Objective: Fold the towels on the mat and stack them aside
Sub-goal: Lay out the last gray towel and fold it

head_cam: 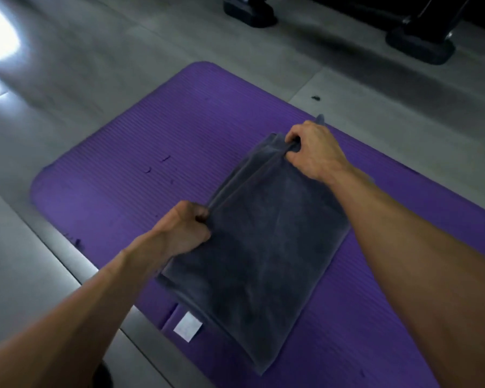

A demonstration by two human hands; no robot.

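Observation:
A dark grey towel [263,261] lies folded in several layers on the purple mat [129,152]. My left hand [184,228] grips the towel's left edge near its middle, fingers curled round the fabric. My right hand [311,149] pinches the far corner of the same edge, bunching the cloth. The edge between the two hands is lifted slightly off the mat. A small tip of grey fabric pokes out behind my right hand.
A white label [187,328] sits at the mat's near left edge beside the towel. Grey tiled floor [67,65] surrounds the mat. Two dark feet of some equipment [249,11] [420,46] stand on the floor beyond the mat.

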